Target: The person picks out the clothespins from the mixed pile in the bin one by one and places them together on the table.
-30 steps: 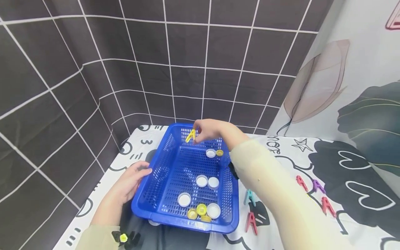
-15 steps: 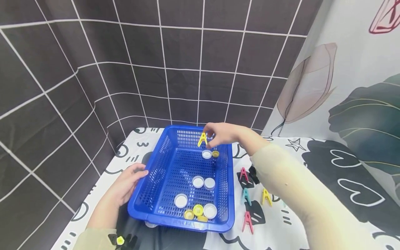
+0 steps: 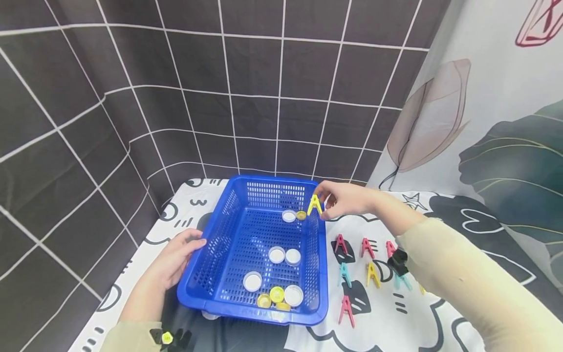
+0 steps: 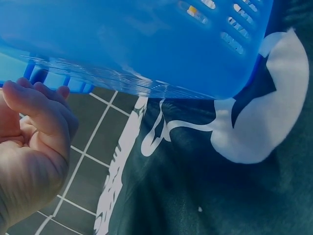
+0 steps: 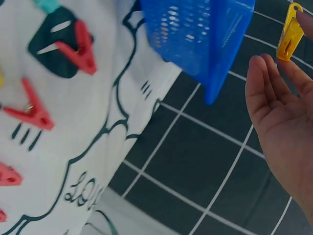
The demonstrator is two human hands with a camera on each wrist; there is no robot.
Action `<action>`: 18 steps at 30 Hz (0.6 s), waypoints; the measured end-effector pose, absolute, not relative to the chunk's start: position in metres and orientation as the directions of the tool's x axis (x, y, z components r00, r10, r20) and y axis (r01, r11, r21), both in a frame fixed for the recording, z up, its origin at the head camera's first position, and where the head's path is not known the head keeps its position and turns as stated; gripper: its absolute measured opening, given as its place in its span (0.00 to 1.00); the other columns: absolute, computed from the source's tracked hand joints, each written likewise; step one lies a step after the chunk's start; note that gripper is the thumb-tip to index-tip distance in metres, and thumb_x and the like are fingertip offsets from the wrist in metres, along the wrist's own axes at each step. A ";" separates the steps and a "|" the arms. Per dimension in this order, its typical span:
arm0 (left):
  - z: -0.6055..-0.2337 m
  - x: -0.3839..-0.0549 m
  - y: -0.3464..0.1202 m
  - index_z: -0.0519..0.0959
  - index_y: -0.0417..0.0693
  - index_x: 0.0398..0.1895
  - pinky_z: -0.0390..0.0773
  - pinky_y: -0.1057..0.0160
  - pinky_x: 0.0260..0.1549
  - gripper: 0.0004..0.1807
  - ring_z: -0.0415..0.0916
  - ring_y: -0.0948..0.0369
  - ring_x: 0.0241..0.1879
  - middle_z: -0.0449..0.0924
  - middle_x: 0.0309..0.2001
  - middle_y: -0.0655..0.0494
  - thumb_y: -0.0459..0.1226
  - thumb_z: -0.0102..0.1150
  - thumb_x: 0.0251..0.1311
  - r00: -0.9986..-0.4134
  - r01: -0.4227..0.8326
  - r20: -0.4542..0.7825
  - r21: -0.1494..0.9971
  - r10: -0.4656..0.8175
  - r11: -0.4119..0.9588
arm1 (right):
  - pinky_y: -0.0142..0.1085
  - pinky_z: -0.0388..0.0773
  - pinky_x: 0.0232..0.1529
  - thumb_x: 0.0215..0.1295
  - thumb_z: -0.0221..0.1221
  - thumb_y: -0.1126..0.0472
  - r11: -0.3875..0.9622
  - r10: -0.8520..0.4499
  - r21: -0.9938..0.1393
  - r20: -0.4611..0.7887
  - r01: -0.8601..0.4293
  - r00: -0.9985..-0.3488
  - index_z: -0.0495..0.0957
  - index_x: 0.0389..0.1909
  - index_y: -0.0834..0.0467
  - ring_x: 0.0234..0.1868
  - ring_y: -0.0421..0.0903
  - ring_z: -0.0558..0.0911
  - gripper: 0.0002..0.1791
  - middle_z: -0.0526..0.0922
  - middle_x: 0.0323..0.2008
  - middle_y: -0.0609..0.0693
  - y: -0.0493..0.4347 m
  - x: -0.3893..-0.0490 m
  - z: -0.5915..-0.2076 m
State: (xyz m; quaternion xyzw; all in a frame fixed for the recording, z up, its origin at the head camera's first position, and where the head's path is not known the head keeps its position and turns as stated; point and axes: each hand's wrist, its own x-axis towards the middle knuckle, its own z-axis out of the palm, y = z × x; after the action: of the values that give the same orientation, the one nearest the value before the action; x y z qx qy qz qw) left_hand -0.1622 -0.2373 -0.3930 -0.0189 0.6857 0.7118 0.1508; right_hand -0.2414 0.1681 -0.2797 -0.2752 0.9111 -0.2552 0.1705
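My right hand [image 3: 345, 199] pinches a yellow clothespin [image 3: 314, 205] between thumb and finger, just over the back right rim of a blue plastic basket [image 3: 317, 303]. In the right wrist view, the same clothespin [image 5: 290, 36] sits at the fingertips of the right hand [image 5: 283, 93]. On the basket's left side, my left hand [image 3: 178, 256] grips the rim, thumb on top. From the left wrist, that hand [image 4: 41, 127] shows curled fingers at the rim. White bottle caps [image 3: 277, 254] and yellow caps [image 3: 276, 294] lie on the basket floor.
Right of the basket, red clothespins [image 3: 346, 310], blue ones [image 3: 344, 275] and a yellow one [image 3: 373, 275] lie on the patterned cloth [image 3: 413, 322]. My right sleeve [image 3: 457, 269] covers part of that area. A dark gridded curtain [image 3: 255, 112] hangs behind the basket.
My right hand has carried the yellow clothespin rightward, from over the back of the basket to its right rim. The left hand keeps its place on the rim. The view has shifted slightly.
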 end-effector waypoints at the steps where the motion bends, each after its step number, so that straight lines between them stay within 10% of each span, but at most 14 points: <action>1: -0.393 -0.162 -0.237 0.63 0.43 0.49 0.81 0.57 0.30 0.13 0.80 0.57 0.31 0.80 0.34 0.51 0.38 0.51 0.66 -0.953 -0.243 -0.235 0.970 0.189 -0.017 | 0.37 0.78 0.39 0.52 0.65 0.53 0.719 -0.584 -0.562 -0.170 -0.409 -0.794 0.65 0.56 0.58 0.43 0.48 0.76 0.32 0.74 0.46 0.54 0.173 -0.239 -0.282; 18: -0.393 -0.161 -0.238 0.63 0.43 0.49 0.81 0.58 0.29 0.13 0.80 0.57 0.30 0.80 0.34 0.51 0.38 0.51 0.66 -0.954 -0.236 -0.227 0.971 0.198 -0.024 | 0.38 0.76 0.43 0.51 0.67 0.55 0.722 -0.563 -0.587 -0.190 -0.366 -0.804 0.64 0.56 0.61 0.43 0.46 0.75 0.33 0.74 0.42 0.51 0.226 -0.209 -0.302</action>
State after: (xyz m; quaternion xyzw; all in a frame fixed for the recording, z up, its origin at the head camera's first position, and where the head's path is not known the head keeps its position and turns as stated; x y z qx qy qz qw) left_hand -0.1609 -0.2378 -0.3931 -0.0143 0.6820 0.7153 0.1517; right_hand -0.2086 0.2262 -0.3024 -0.2552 0.9101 -0.2718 0.1807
